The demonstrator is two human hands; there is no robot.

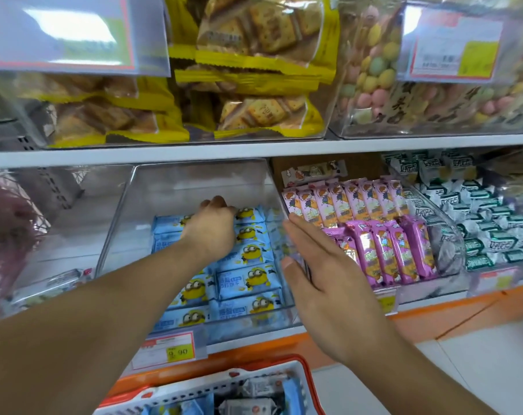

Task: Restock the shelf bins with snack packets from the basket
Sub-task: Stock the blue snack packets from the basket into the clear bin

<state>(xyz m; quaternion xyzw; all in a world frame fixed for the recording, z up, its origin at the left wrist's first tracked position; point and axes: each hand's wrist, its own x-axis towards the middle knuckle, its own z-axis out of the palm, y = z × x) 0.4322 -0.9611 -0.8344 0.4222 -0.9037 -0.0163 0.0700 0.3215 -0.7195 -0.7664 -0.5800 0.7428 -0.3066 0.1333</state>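
A clear plastic shelf bin (pixel 194 187) on the middle shelf holds rows of blue snack packets (pixel 254 277) printed with a yellow cartoon figure. My left hand (pixel 212 229) reaches deep into the bin, its fingers curled down over a blue packet in the back row; the fingertips are hidden. With fingers straight and together, my right hand (pixel 317 265) lies flat against the bin's right wall from outside. At the bottom edge sits the white and orange basket (pixel 269 372), holding more blue packets (pixel 194 408) and white packets (pixel 248 405).
Right of the bin stand pink packets (pixel 389 250), then green-and-white sweets (pixel 493 235). The shelf above carries bins of yellow cracker bags (pixel 254 109) and pastel balls (pixel 374 85). A price tag (pixel 170 350) hangs on the orange shelf edge. A pink mesh item (pixel 5 235) is far left.
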